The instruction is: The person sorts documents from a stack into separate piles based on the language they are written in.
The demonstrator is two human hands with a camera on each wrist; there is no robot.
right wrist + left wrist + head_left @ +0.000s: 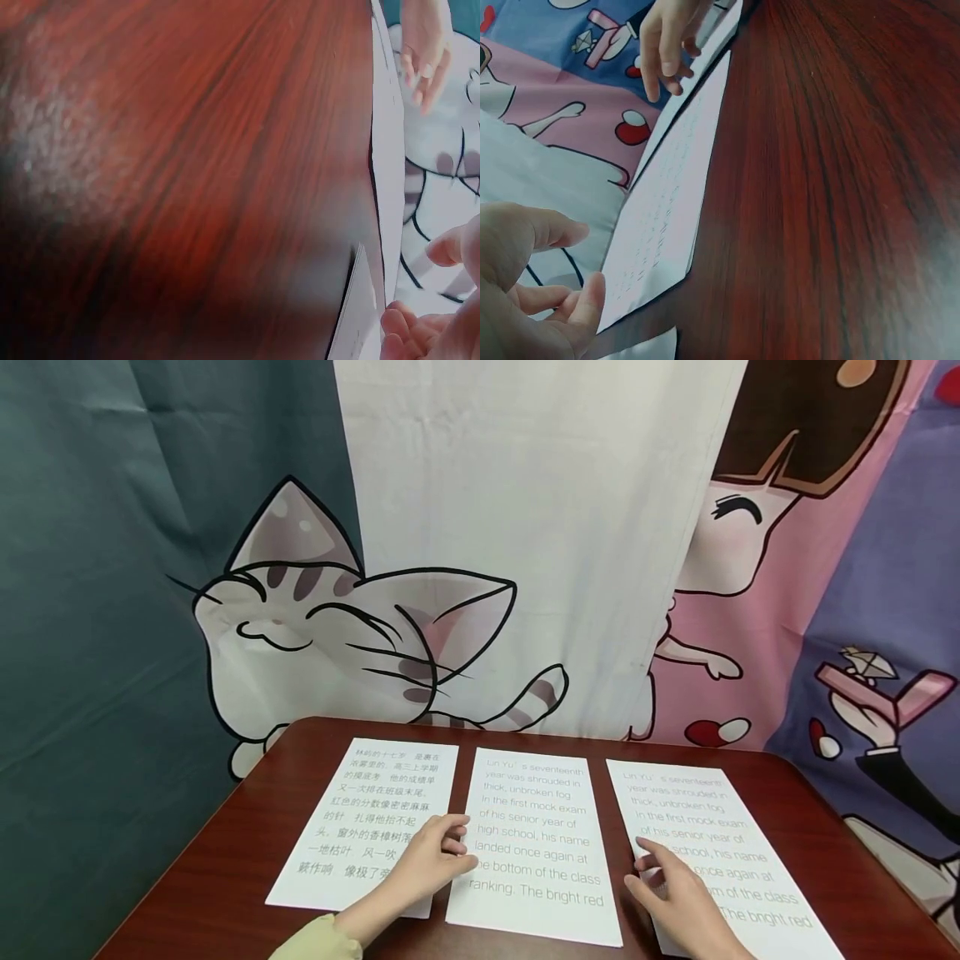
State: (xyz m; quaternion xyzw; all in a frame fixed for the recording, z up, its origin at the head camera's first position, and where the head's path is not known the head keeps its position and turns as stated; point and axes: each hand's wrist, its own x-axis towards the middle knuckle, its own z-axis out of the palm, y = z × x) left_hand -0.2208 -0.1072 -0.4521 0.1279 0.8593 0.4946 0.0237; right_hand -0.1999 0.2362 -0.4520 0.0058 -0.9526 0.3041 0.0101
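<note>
Three printed paper sheets lie side by side. The left sheet carries Chinese text; the middle sheet and right sheet carry English text. My left hand hovers over the gap between the left and middle sheets, fingers loosely bent and thumb apart, with nothing in its grasp. Above the left edge of the right sheet is my right hand, likewise relaxed and holding nothing. In the left wrist view, space shows between the left thumb and fingers. Parts of the text are hidden beneath both hands.
Under the sheets is a dark red wood-grain table with rounded far corners. Right behind it hangs a printed curtain showing a cartoon cat and a cartoon figure. A pale yellow sleeve covers my left forearm.
</note>
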